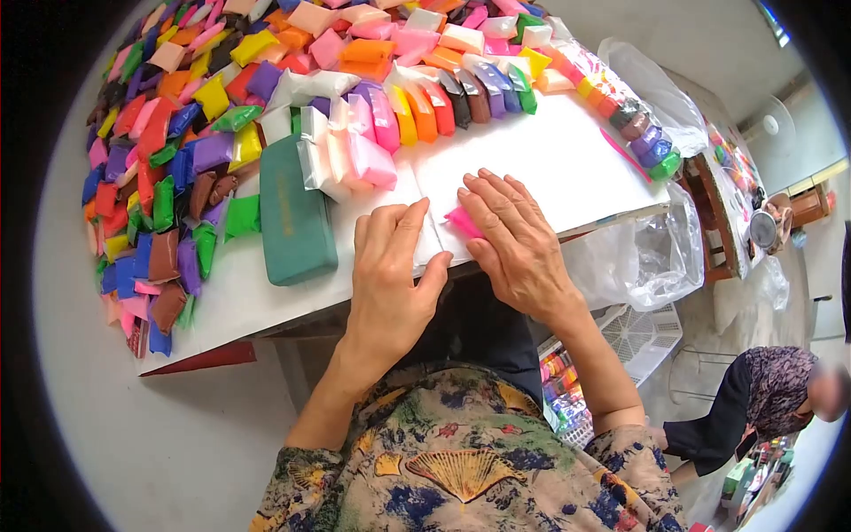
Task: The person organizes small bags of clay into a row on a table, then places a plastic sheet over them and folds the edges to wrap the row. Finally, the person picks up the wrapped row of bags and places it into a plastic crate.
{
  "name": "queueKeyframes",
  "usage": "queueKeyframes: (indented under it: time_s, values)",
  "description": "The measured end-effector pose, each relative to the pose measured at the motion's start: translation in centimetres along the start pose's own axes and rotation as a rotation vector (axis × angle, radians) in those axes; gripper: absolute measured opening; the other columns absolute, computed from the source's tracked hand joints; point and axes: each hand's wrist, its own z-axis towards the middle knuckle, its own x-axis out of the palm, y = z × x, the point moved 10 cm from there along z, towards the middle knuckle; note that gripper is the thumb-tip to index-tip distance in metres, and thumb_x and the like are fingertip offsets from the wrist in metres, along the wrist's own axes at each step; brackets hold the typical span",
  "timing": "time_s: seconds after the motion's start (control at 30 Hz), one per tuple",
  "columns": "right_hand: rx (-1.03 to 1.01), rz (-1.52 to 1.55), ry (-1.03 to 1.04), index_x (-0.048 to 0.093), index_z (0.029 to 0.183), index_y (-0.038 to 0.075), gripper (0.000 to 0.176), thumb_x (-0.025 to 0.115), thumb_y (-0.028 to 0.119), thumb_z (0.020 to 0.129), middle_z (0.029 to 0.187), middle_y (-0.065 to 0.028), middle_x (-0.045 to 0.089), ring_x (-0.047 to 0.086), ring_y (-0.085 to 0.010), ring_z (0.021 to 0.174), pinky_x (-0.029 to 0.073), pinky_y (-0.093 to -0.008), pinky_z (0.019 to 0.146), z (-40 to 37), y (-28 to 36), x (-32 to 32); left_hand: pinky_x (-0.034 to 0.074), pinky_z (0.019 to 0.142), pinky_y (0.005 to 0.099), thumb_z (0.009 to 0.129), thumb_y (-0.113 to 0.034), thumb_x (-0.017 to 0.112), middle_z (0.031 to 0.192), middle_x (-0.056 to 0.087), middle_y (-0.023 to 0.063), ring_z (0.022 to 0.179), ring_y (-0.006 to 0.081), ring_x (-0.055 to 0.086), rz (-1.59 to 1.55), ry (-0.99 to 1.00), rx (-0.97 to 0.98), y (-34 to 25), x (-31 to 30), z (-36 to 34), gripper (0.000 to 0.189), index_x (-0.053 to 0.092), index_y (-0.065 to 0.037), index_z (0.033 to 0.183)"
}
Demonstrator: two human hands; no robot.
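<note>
Under the fingers of my right hand (511, 235) lies a small bright pink packet (463, 222) on the white table surface (541, 160); the hand is flat with its fingers stretched out. My left hand (394, 257) rests at the table's front edge, thumb apart from the bent fingers, with nothing visible in it. Just beyond it stand pale pink and white packets (359, 155). A row of packets in yellow, orange, red, brown, purple and green (443, 102) runs behind them. To the left of my left hand is a dark green case (297, 213).
A large heap of coloured packets (213, 151) covers the table's left and back. Packets in clear plastic (620, 115) line the right side. A clear bag (647, 257) hangs at the right edge, above a white basket (638, 341). Another person (762, 399) is at the lower right.
</note>
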Motion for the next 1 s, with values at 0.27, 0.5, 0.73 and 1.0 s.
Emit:
queueKeyframes:
  time_s: [0.27,0.5,0.73,1.0]
  values:
    - [0.019,0.045,0.017,0.054,0.133,-0.002,0.044,0.059,0.019,0.094,0.14,-0.0206,0.052,0.047,-0.0364,0.135,0.031,-0.0517,0.115,0.0,-0.5,0.1,0.045,0.081,0.0425,0.084,-0.003,0.065,0.094,0.054,0.0149,0.092,0.0327,0.054,0.003,0.025,0.113,-0.2,1.2,2.1,0.023,0.065,0.004,0.106]
    - [0.096,0.272,-0.147,0.056,0.129,0.001,0.04,0.058,0.017,0.092,0.135,-0.0197,0.056,0.052,-0.0354,0.127,0.03,-0.0531,0.113,-1.1,-1.7,-2.9,0.044,0.074,0.0435,0.081,0.002,0.065,0.086,0.054,0.0138,0.083,0.0335,0.054,0.057,-0.069,0.205,-1.4,1.7,0.5,0.009,0.062,0.001,0.09]
    - [0.073,-0.074,-0.251,0.059,0.091,0.006,0.024,0.075,0.014,0.075,0.1,-0.0092,0.06,0.058,-0.0294,0.097,0.037,-0.0535,0.105,-3.0,-0.3,-4.0,0.045,0.071,0.0429,0.079,0.003,0.066,0.085,0.054,0.0131,0.081,0.0326,0.054,0.07,-0.115,0.271,-2.7,1.6,0.4,0.01,0.061,0.0,0.088]
    - [0.024,-0.11,-0.313,0.056,0.083,0.007,0.019,0.072,0.005,0.074,0.092,-0.0054,0.058,0.057,-0.024,0.086,0.039,-0.049,0.098,-2.9,-0.3,-3.4,0.045,0.072,0.0425,0.077,0.003,0.066,0.085,0.052,0.0122,0.079,0.0316,0.052,0.147,-0.047,0.41,-3.4,2.7,0.7,0.013,0.06,0.0,0.087]
